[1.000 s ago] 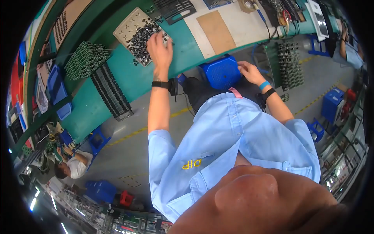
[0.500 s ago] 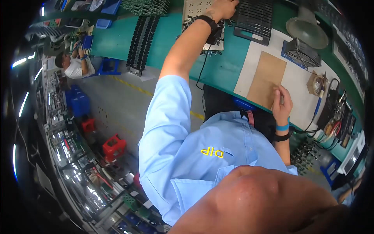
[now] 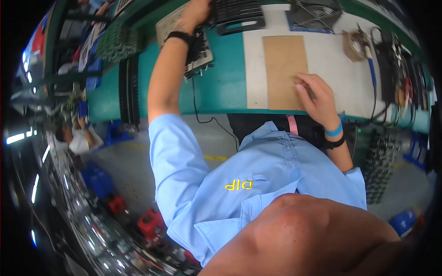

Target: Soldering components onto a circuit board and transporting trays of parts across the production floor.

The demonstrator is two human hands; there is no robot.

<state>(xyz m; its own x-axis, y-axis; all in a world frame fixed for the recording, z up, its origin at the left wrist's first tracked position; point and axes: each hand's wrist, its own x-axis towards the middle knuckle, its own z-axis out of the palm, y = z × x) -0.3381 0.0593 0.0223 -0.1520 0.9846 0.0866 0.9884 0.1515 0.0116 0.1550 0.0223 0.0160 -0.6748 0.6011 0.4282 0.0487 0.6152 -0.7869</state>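
My left hand reaches to the far side of the bench, at the upper edge of the picture. It is over a light metal tray with small dark parts on it, close to a black slotted rack. Its fingertips are cut off or hidden, so any hold there cannot be seen. My right hand hovers at or rests on the near right edge of a brown board. Its fingers are loosely bent, with a gap to the thumb and nothing visible between them.
A black fan stands behind the brown board on a white mat. To the right are a soldering iron and hand tools. A black ribbed rack crosses the bench on the left. A cable hangs over the front edge.
The view has turned, and the bench things have shifted left and up in the picture. My left arm stays stretched toward the tray; my right hand stays by the brown board, its fingers slightly more bent.
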